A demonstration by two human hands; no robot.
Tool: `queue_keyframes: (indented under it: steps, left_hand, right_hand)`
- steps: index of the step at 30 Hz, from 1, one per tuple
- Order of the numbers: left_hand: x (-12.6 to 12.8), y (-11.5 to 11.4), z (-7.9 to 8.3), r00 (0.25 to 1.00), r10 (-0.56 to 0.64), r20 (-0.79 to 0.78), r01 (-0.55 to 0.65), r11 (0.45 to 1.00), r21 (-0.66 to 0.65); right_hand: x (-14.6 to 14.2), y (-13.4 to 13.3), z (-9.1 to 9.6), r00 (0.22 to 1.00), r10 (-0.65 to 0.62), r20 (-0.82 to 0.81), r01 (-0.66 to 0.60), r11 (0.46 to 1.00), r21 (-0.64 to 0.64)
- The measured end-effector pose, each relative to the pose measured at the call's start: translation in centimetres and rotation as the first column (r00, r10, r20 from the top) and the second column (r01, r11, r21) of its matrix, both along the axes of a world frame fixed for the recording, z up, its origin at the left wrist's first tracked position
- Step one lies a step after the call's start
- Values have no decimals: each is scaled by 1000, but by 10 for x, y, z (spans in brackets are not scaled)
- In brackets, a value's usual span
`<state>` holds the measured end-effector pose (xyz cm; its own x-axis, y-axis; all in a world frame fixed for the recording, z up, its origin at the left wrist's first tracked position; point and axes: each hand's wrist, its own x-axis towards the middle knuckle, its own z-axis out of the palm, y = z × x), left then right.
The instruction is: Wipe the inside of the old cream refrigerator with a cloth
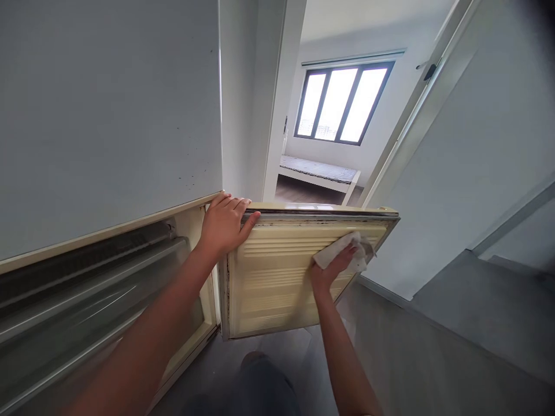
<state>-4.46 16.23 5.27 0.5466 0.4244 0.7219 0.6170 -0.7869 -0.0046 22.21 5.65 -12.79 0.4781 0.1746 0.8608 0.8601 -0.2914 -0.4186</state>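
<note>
A refrigerator door (277, 277) stands open, showing its ribbed cream inner liner. Dark grime marks the seal along its top edge. My left hand (223, 225) grips that top edge near the hinge side, with the thumb on the liner side. My right hand (333, 266) is shut on a crumpled white cloth (342, 251), which it presses against the liner. Next to the door is the refrigerator's grey-white body (108, 115), with a cream-trimmed compartment and a clear drawer (87, 289) below it, partly hidden by my left forearm.
A white wall (468, 162) and door frame stand at the right, above a grey floor (433, 346). Through the doorway beyond are a window (340, 103) and a low white bench (318, 173). My legs show at the bottom of the view.
</note>
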Motion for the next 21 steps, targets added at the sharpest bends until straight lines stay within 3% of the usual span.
queue_keyframes:
  steps: [4, 7, 10, 13, 16, 18, 21]
  left_hand:
    - [0, 0, 0, 1000, 8, -2, -8, 1000, -3]
    - [0, -1, 1, 1000, 10, -9, -10, 1000, 2]
    - [-1, 0, 1, 1000, 4, -12, -4, 1000, 8]
    - [-1, 1, -1, 1000, 6, -4, -6, 1000, 12]
    - [-1, 2, -1, 1000, 5, 6, -5, 1000, 12]
    - [-1, 3, -1, 1000, 2, 11, -2, 1000, 10]
    - [-1, 2, -1, 1000, 0, 14, 0, 1000, 10]
  right_hand:
    - [-113, 30, -15, 985, 160, 69, -137, 954, -267]
    - [-175, 41, -22, 880, 449, 157, -334, 818, -467]
    - [-195, 39, -28, 744, 633, 213, -418, 690, -591]
    - [-177, 29, -34, 732, 650, 203, -398, 650, -648]
    - [-133, 13, -44, 834, 531, 153, -310, 678, -666]
    - [-92, -1, -51, 907, 383, 176, -211, 773, -598]
    - [-20, -24, -62, 951, 168, 261, -74, 939, -335]
